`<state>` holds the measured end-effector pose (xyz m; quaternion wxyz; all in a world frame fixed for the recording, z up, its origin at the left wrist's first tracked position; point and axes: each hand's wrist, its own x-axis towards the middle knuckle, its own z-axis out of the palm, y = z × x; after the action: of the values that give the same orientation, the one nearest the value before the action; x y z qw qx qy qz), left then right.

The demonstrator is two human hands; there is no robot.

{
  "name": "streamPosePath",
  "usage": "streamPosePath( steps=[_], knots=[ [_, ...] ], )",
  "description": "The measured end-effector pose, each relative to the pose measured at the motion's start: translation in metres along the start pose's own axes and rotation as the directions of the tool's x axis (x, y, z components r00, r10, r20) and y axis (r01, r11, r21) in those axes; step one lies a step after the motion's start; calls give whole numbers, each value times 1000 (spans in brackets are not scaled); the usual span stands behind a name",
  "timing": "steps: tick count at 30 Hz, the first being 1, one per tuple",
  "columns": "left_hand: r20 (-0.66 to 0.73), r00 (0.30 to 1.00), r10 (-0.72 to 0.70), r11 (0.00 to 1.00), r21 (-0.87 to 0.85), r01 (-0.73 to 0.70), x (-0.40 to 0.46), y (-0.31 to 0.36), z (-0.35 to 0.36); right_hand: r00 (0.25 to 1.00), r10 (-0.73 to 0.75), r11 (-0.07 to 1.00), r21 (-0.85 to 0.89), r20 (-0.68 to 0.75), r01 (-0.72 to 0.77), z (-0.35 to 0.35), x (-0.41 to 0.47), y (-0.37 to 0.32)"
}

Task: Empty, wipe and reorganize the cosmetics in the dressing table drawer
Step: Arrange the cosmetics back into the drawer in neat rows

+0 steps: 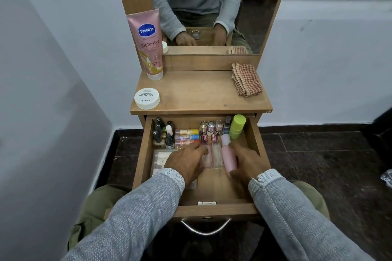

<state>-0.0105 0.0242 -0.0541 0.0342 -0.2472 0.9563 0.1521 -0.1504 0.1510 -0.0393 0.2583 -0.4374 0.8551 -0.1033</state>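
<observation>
A: Left of centre, our left hand (186, 160) lies flat, fingers straight, touching 2 clear glass perfume bottles (212, 155) in the open drawer (142, 152).

B: How would they handle?

A: We judge them light, slick and breakable; hold each round its body.

B: And right of those?

A: Our right hand (247, 163) curls round a smooth pink plastic bottle (228, 155) lying in the drawer, lower centre of frame.
</observation>
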Motion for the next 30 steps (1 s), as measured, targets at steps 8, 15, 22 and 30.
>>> streamPosePath(
  steps=[8,15,22,30],
  knots=[
    [-9,1000,-10,1000,6,10,1,-2,3,1000,-10,1000,-6,-19,9,2,1,2],
    [-21,1000,-12,1000,7,12,3,-3,7,1000,1,1000,-2,-8,-1,2,4,2],
    [-36,999,-12,1000,-2,12,3,-3,7,1000,5,1000,8,-27,-5,6,6,6],
    [-45,999,-7,1000,-3,7,2,-3,6,1000,1,1000,11,-29,-1,9,8,8]
  ],
)
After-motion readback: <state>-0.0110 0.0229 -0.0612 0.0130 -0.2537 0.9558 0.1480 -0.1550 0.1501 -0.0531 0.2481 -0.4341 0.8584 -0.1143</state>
